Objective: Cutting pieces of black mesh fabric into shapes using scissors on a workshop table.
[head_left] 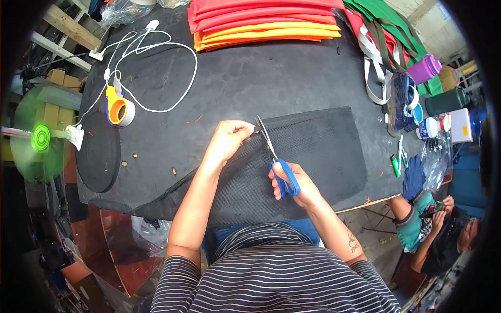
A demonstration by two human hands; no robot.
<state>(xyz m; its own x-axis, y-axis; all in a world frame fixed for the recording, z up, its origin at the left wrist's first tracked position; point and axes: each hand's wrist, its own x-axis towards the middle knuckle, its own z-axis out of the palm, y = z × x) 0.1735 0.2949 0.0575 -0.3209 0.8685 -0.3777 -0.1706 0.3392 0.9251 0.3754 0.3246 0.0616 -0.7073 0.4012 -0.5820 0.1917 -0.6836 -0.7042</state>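
A piece of black mesh fabric [326,151] lies across the dark table in front of me, its left part creased and drawn toward my left hand [228,140]. Thumb and finger of that hand are pinched at the fabric's upper edge, where a small whitish bit [252,128] shows; its kind is too small to make out. My right hand [302,187] grips a pair of scissors [287,180] by the blue handles. The slim metal blades point up and left, slightly parted, with their tips beside the left fingertips.
Red and orange folded fabric [266,23] is stacked at the far edge. A tape dispenser [121,111] and white cable [194,78] lie left, near a spinning fan [40,138]. Right are straps [369,55], a purple bottle [425,69] and a green cutter [395,166]. Another person [443,229] sits lower right.
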